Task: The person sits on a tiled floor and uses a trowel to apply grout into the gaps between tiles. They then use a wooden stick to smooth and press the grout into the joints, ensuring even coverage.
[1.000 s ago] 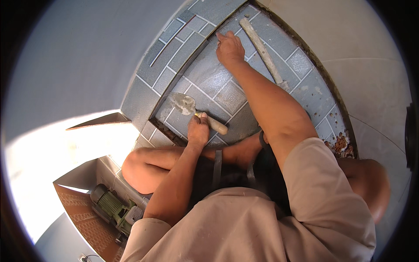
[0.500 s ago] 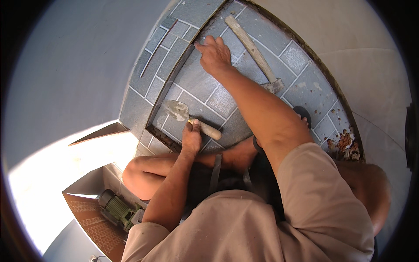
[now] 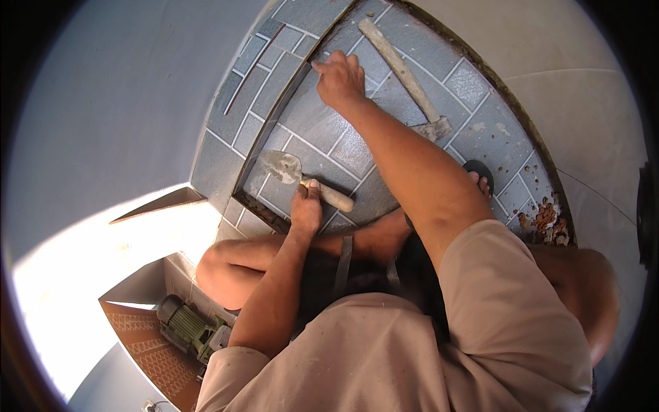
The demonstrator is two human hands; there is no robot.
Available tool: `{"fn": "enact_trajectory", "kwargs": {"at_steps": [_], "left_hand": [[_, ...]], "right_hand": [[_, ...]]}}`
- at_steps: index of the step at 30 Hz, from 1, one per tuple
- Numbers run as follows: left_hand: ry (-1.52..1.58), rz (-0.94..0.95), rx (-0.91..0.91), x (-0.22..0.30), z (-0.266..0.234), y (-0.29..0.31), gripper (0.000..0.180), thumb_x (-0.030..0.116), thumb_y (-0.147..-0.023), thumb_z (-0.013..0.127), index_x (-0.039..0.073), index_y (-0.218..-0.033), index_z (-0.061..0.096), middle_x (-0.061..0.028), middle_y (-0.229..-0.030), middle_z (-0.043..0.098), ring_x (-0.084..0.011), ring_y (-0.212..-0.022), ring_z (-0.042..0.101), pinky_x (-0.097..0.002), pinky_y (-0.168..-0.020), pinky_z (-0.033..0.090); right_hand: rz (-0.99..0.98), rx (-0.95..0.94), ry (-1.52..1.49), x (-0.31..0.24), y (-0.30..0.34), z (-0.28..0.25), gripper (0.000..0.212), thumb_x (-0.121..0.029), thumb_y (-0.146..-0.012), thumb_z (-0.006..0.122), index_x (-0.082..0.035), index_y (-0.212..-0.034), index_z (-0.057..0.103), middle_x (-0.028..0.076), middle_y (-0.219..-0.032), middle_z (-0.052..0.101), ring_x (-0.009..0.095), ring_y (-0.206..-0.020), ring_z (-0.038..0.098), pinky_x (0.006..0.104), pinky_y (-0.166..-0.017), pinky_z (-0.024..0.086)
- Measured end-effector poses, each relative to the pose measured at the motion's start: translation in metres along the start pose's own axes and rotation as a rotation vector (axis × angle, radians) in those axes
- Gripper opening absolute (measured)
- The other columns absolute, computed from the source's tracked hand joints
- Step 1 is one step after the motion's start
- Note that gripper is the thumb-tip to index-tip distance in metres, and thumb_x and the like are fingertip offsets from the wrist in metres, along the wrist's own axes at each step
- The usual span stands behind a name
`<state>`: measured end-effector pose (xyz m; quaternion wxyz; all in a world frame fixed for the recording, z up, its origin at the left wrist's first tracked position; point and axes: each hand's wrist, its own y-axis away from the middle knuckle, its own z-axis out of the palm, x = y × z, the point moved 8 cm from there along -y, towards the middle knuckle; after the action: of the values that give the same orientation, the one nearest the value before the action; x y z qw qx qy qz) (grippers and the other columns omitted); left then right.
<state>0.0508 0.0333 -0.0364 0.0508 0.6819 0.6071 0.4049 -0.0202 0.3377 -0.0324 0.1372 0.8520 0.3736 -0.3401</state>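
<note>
My left hand grips the wooden handle of a pointing trowel, its blade smeared with grey mortar. The blade hangs over the grey tiles close to a low step edge. Farther off, my right hand reaches to the upper end of that edge. One digit points left against or just beside it, while the other fingers are curled. Whatever those fingers hold, if anything, is hidden. To the right of that hand lies a hammer with a worn wooden handle and a mortar-stained head.
A thin dark strip lies on the narrow upper tile ledge. Broken orange rubble sits at the platform's right corner. A green electric motor stands at lower left. My sandalled foot rests on the tiles.
The whole picture has shifted slightly right and up. Both hands keep nearly the same places against the tiles, and the trowel stays in my left hand. More of my sandalled foot shows.
</note>
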Motion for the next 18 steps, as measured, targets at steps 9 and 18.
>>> {"fn": "enact_trajectory", "kwargs": {"at_steps": [9, 18], "left_hand": [[-0.029, -0.005, 0.001, -0.010, 0.003, -0.002, 0.058, 0.046, -0.109, 0.048, -0.010, -0.114, 0.062, -0.0372, -0.115, 0.066, -0.0551, -0.113, 0.060, -0.0543, -0.100, 0.046], [-0.044, -0.019, -0.074, -0.012, 0.006, -0.007, 0.059, 0.046, -0.109, 0.047, -0.011, -0.118, 0.061, -0.0376, -0.120, 0.065, -0.0542, -0.117, 0.059, -0.0536, -0.101, 0.045]], "right_hand": [[0.033, -0.113, 0.009, 0.006, -0.020, 0.008, 0.028, -0.017, -0.100, 0.060, -0.024, -0.117, 0.081, 0.005, -0.125, 0.064, 0.029, -0.120, 0.053, 0.0428, -0.105, 0.041], [-0.084, -0.084, -0.074, 0.017, -0.029, 0.008, 0.029, -0.015, -0.095, 0.064, -0.025, -0.115, 0.082, 0.003, -0.119, 0.067, 0.029, -0.115, 0.057, 0.0419, -0.105, 0.045]]}}
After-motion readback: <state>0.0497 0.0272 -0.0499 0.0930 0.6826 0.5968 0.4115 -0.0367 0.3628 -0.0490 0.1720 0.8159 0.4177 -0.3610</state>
